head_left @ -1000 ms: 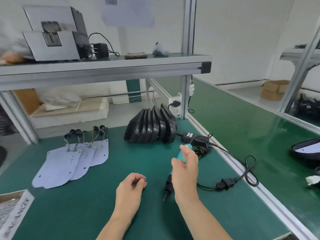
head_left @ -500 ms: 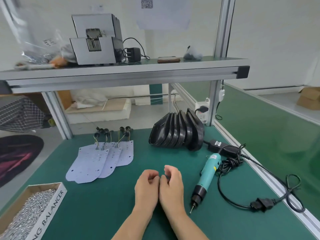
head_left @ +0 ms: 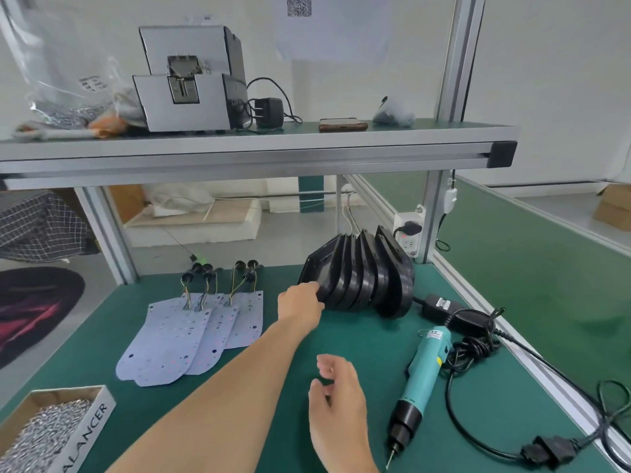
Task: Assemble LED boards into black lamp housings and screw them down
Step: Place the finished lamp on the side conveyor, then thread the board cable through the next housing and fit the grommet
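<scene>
A row of several black lamp housings [head_left: 362, 278] stands on edge at the back of the green bench. My left hand [head_left: 300, 303] reaches out to the leftmost housing, with its fingers on that housing's edge. Several white LED boards [head_left: 191, 332] with wired black connectors lie fanned out to the left. My right hand [head_left: 336, 401] hovers low over the mat near me, fingers loosely curled and holding nothing. Right of that hand lies a teal electric screwdriver [head_left: 418, 377], bit pointing toward me.
A cardboard box of silver screws [head_left: 41, 438] sits at the front left corner. The screwdriver's black cable and power adapter [head_left: 454, 312] trail along the right edge. An overhead shelf [head_left: 239, 148] carries a grey screw feeder [head_left: 187, 80], a phone and bags.
My hands, together on the mat half a second ago, have separated. The left arm stretched forward to the housings; the right hand stayed near me. The screwdriver was laid down a second ago.
</scene>
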`<state>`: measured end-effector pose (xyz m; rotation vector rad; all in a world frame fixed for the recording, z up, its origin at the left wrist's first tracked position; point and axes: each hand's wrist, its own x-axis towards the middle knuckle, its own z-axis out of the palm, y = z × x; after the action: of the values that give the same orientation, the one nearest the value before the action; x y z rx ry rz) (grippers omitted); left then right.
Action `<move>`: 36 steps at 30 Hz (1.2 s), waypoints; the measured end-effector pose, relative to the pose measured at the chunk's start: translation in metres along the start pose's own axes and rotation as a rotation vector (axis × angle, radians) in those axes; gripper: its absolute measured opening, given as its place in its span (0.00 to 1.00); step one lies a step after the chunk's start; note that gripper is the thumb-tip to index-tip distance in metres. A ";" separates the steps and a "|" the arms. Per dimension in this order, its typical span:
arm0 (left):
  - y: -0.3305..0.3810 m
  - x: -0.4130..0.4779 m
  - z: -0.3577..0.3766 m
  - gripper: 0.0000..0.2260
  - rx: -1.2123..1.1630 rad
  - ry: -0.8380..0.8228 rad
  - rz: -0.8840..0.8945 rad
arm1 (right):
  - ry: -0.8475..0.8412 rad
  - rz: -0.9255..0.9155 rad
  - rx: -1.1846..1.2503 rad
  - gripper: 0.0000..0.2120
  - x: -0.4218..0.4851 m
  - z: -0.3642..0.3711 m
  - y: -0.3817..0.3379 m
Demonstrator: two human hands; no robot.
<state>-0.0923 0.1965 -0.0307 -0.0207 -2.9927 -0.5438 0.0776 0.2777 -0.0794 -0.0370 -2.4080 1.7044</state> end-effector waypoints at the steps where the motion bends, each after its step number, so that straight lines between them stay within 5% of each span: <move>1: -0.005 -0.001 0.000 0.05 -0.009 0.017 0.030 | 0.002 -0.001 0.013 0.16 0.000 0.000 0.000; 6: -0.016 -0.025 -0.015 0.21 -0.106 0.079 0.171 | 0.026 0.009 0.071 0.14 -0.001 -0.003 -0.002; 12: -0.027 -0.099 -0.034 0.10 0.189 0.183 0.440 | 0.086 0.073 0.178 0.09 0.000 -0.008 -0.007; 21: -0.054 -0.200 -0.024 0.07 0.579 0.180 0.689 | 0.047 0.138 0.138 0.32 -0.008 -0.011 -0.021; 24: -0.065 -0.193 -0.038 0.19 0.375 0.215 0.734 | 0.007 0.159 0.019 0.32 -0.005 -0.011 -0.019; 27: -0.091 -0.146 -0.064 0.19 -0.109 0.306 0.340 | 0.012 0.160 0.029 0.26 -0.006 -0.011 -0.016; 29: -0.120 -0.105 -0.080 0.14 -0.018 0.306 -0.104 | 0.003 0.170 0.050 0.24 -0.006 -0.010 -0.017; 31: -0.154 -0.075 -0.082 0.28 0.141 0.108 -0.438 | 0.000 0.188 0.068 0.24 -0.006 -0.009 -0.017; 36: -0.193 -0.043 -0.063 0.44 0.133 -0.047 -0.629 | -0.001 0.184 0.068 0.23 -0.005 -0.008 -0.018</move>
<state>-0.0489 -0.0060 -0.0435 0.9498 -3.0330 -0.3863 0.0850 0.2789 -0.0610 -0.2562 -2.4113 1.8618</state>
